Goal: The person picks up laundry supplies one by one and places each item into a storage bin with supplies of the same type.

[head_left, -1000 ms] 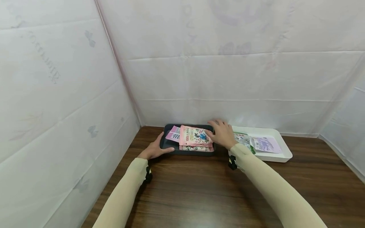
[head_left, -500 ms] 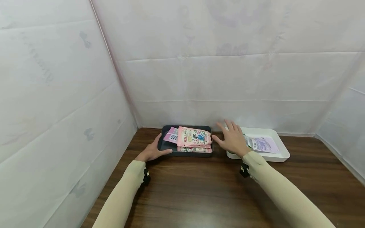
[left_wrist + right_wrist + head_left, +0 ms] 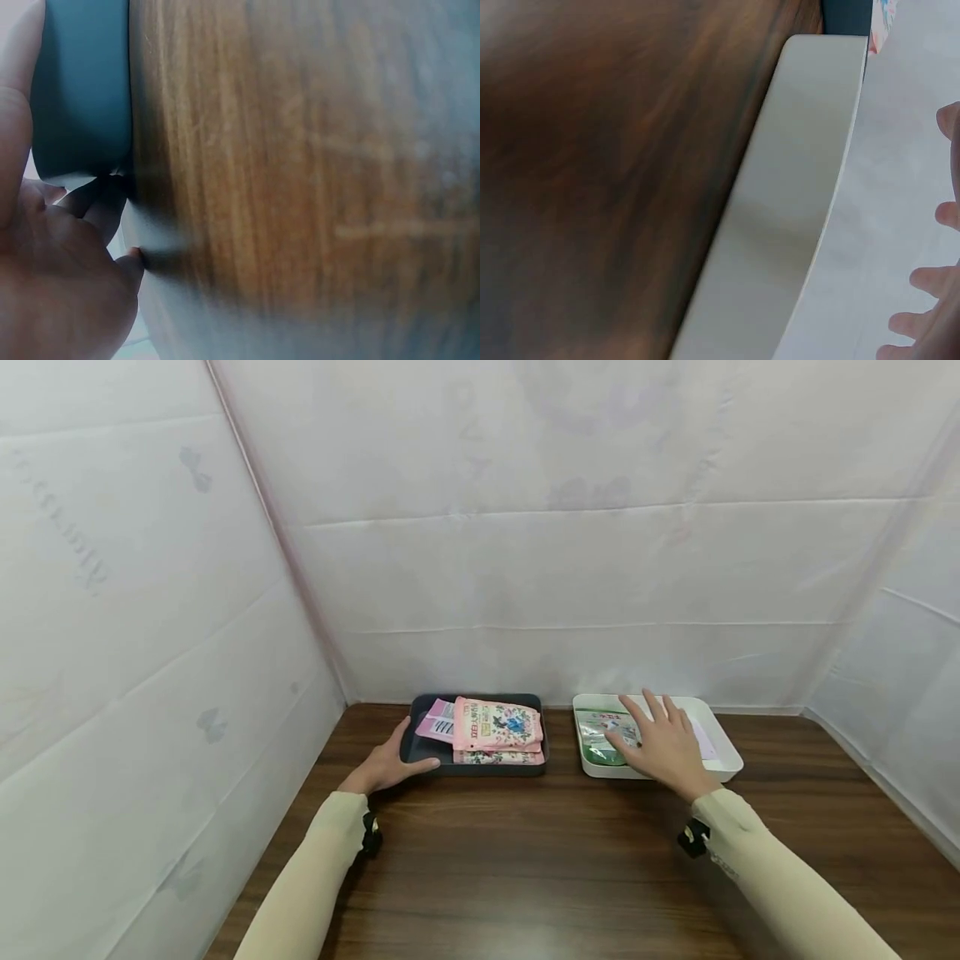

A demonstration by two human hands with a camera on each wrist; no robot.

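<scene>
My left hand (image 3: 386, 766) holds the left end of a dark grey tray (image 3: 495, 771), thumb at its front and fingers along its side. In the left wrist view the fingers meet the end of the tray wall (image 3: 86, 90). Inside lie a pink floral packet (image 3: 491, 724) over a similar packet (image 3: 498, 758), and a purple packet (image 3: 437, 723) to their left. With fingers spread, my right hand (image 3: 663, 747) hovers over a white tray (image 3: 726, 758), holding nothing. A green-and-white packet (image 3: 603, 735) shows left of that hand; another, pale purple packet (image 3: 703, 742) is partly hidden behind it.
Both trays stand at the back of a brown wooden table (image 3: 525, 860), a narrow gap between them. A pale fabric wall (image 3: 480, 577) rises right behind, with further fabric walls at left and right.
My right hand has moved right, from the floral packets to over the white tray, uncovering the green-and-white packet. My left hand stays at the dark tray. The head view has shifted slightly.
</scene>
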